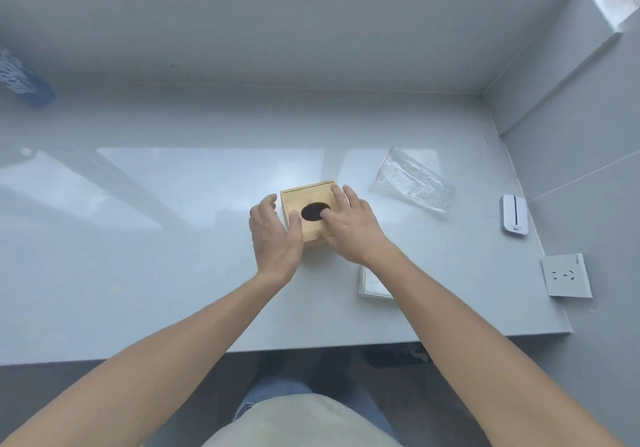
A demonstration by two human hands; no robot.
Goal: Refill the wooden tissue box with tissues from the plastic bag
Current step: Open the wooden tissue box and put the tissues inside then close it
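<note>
- Wooden tissue box (313,209) sits at the middle of the pale tabletop (156,238), its dark oval opening (314,211) facing up.
- I have my left hand (273,235) against the box's 9 o'clock side, fingers loosely spread, thumb lying over the lid's near-left corner; it steadies the box but does not close round it.
- My right hand (351,224) lies flat over the lid from 3 o'clock, fingers open, thumb tip at the rim of the oval.
- A thin seam shows along the lid's 12 o'clock edge, so I judge the top to be a sliding panel. I cannot tell whether it is fully seated.
- Clear plastic bag (414,181), with a red strip at its mouth, lies at about 2 o'clock from the box, near but apart. It looks flat; I cannot make out tissues inside.
- A white stack (370,282) sits at 5 o'clock, partly under my right forearm; possibly the tissues, though I cannot be sure.
- My reading: I'm at the lid-handling step. If the box holds nothing yet, the next move calls for bracing with the left and sliding the lid off with the right.
</note>
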